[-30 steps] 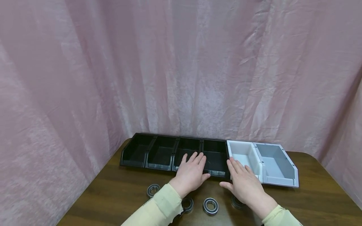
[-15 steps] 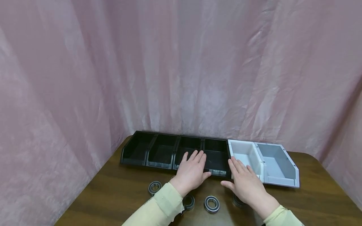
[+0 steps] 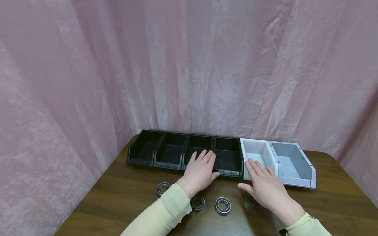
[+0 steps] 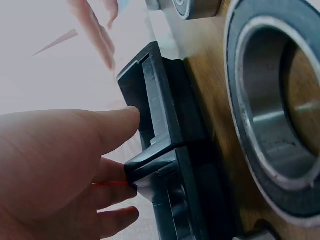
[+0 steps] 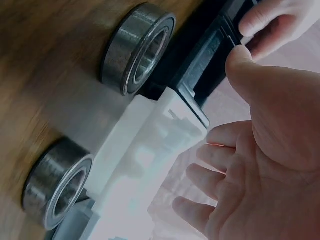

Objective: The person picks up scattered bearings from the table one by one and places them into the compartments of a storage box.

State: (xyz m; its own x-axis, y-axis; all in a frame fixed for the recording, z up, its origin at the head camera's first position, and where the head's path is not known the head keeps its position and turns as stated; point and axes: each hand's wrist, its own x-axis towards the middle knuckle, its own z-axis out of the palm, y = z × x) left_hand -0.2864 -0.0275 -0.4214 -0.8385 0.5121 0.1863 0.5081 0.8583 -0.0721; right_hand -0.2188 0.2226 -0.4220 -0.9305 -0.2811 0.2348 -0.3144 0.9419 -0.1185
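Hovering fingers (image 3: 211,159) above plastic bins (image 3: 228,156)

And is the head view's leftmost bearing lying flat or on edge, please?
Flat: the bearing shows its round face upward on the table.

Hands (image 3: 197,173) (image 3: 267,188) near bins (image 3: 227,160), bearings (image 3: 222,213), pink curtain (image 3: 189,65)

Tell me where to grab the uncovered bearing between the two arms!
Pinch the bearing by opposite sides of its outer rim, probably from above: it lies flat on the table, hole facing up, and its thick side wall offers grip.
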